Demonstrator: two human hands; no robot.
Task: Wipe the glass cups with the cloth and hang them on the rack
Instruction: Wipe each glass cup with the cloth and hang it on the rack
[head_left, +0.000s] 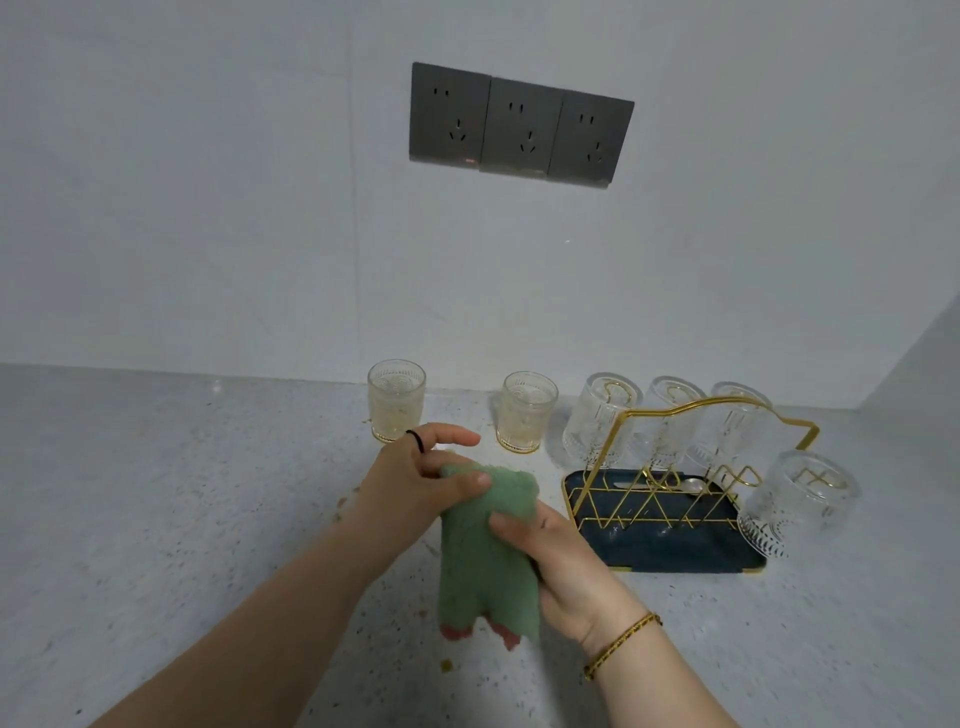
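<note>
Both hands hold a green cloth above the counter, in front of the cups. My left hand pinches its upper end with thumb and fingers, index finger stretched out. My right hand grips the cloth's right side. Two dirty glass cups stand upright by the wall, the left cup and the right cup. To the right a gold wire rack on a dark blue tray carries several clean cups upside down, one at the front right.
The speckled grey countertop has crumbs scattered near the cups and around my arms. A white wall with three grey sockets rises behind. A side wall closes the far right corner.
</note>
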